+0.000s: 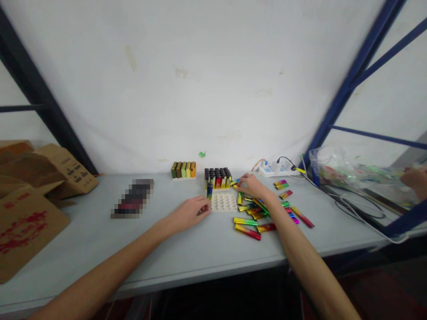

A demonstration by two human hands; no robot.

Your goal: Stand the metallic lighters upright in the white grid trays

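Note:
A white tray with round holes lies on the table in front of me. One dark blue lighter stands upright at its back left corner. My left hand rests at the tray's left edge, its fingers curled closed; whatever they hold is hidden. Over the back of a loose pile, my right hand is closed, with a yellow lighter at its fingertips. Below and beside that wrist lie several shiny lighters in yellow, green, red and purple. Directly behind the tray stands a block of black-topped lighters.
Another tray of yellow and green lighters stands back left. A power strip with cables sits by the wall. Cardboard boxes are at left, a pixelated dark item nearer. Beyond the blue frame, another person's hand shows beside plastic bags.

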